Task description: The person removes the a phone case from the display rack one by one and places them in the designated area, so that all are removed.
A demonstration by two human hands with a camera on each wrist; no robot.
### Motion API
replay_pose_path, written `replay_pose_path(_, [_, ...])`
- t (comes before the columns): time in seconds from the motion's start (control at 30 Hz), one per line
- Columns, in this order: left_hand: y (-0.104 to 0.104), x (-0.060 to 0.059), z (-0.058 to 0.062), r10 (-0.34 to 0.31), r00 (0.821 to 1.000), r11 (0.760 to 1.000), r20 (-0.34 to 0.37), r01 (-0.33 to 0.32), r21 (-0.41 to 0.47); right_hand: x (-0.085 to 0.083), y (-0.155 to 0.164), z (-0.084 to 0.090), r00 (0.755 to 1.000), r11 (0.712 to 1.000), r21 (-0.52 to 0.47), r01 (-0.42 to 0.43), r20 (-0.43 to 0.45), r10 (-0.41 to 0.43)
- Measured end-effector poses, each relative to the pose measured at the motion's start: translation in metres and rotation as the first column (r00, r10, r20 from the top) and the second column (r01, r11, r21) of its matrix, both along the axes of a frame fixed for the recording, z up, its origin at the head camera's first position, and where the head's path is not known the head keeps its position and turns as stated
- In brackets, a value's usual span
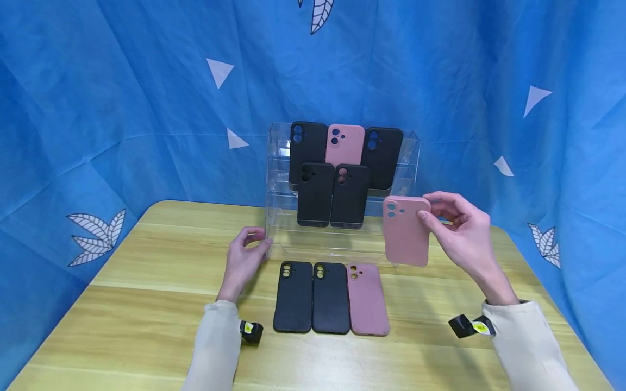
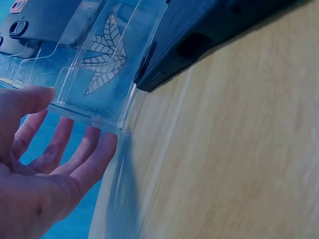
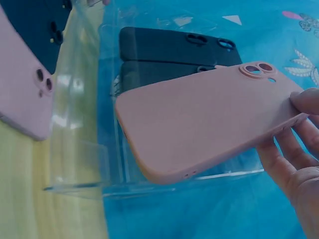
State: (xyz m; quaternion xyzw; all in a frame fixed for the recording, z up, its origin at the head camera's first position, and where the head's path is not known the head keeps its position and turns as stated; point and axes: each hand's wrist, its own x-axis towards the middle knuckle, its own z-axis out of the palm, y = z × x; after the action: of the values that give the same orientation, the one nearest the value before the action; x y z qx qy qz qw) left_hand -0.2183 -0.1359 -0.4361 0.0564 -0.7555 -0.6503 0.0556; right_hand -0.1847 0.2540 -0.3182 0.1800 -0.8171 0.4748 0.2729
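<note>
My right hand (image 1: 462, 233) pinches a pink phone case (image 1: 406, 231) by its upper right edge, thumb in front and fingers behind. The case is raised at the right front of a clear tiered stand (image 1: 288, 250), its camera cutouts at the top. In the right wrist view this pink case (image 3: 199, 119) partly covers the dark cases on the stand. My left hand (image 1: 246, 258) touches the stand's left side with loosely bent fingers. In the left wrist view, the fingertips of the left hand (image 2: 55, 164) meet the clear side wall.
On the stand's back tier are two black cases (image 1: 308, 149) (image 1: 386, 160) with a pink case (image 1: 349, 144) between. Two black cases (image 1: 315, 198) (image 1: 349, 198) stand lower. Before the stand lie two black cases (image 1: 293, 298) (image 1: 331, 301) and a pink one (image 1: 369, 301). A blue curtain (image 1: 146, 108) hangs behind the wooden table (image 1: 146, 315).
</note>
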Motion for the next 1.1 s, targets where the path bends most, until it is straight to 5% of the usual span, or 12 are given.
replay_pose_path(0.4, [0.000, 0.001, 0.001, -0.007, 1.000, 1.000, 0.003, 0.007, 0.010, 0.018, 0.017, -0.039, 0.991, 0.999, -0.041, 0.017, 0.134, -0.012])
replay_pose_path(1.1, [-0.001, 0.000, 0.000, -0.007, 1.000, 1.000, 0.001, 0.007, 0.008, 0.040, 0.048, -0.091, 0.932, 0.996, 0.032, 0.083, 0.351, -0.089])
